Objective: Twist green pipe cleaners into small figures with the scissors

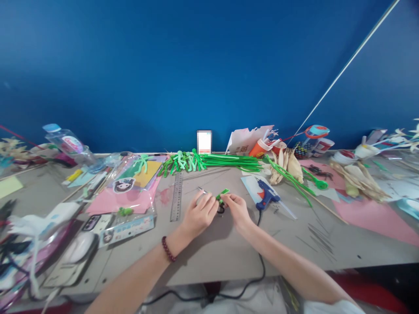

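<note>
Near the middle of the table, my left hand [202, 212] and my right hand [237, 210] meet with fingers closed. A short green pipe cleaner piece [224, 192] shows between their fingertips, pinched from both sides. Just under it, a black loop [221, 209] looks like a scissors handle. A thin metal tip [201, 189] pokes out beyond my left fingers; whether it belongs to the same tool is hidden. Behind the hands lies a bundle of long green pipe cleaners [234, 162], with bent, paler green ones [185, 161] at its left end.
A blue glue gun [269, 195] lies right of my hands, its cord running over the table edge. A clear ruler [176, 198] is at left, beside pink paper [144, 201] and a white mouse [80, 247]. Orange cups [259, 148] and dried husks [292, 168] stand behind.
</note>
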